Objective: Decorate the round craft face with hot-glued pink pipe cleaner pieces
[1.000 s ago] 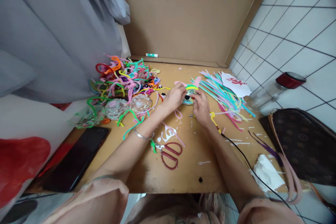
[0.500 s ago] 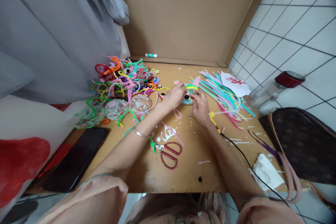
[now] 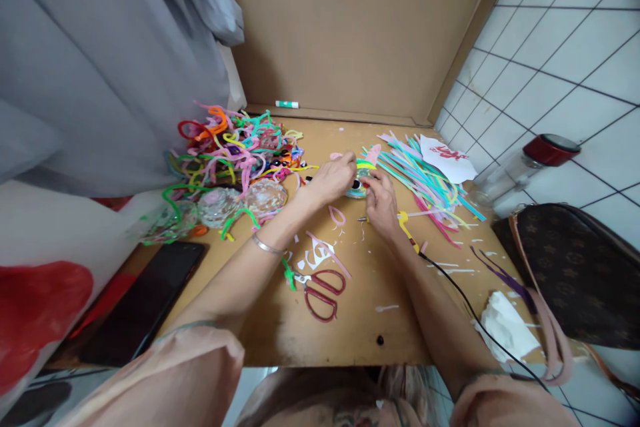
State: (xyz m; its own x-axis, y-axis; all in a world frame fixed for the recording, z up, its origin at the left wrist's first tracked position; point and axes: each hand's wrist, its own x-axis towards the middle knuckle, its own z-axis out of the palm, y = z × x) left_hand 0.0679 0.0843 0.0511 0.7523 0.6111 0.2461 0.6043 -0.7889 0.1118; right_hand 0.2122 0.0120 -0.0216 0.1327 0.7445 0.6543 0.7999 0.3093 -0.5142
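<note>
left hand [image 3: 334, 180] curled, pinching | right hand [image 3: 381, 200] curled, fingertips meeting

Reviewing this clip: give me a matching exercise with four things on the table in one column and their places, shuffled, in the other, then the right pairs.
Things:
1. scissors
2. phone
3. glue stick
4. white tissue

Places:
A. at the foot of the cardboard back wall
B. table's near right corner, beside the brown bag
C. between the person's two forearms
D. table's near left edge, dark screen up

Pairs: 1-C, 2-D, 3-A, 4-B
</note>
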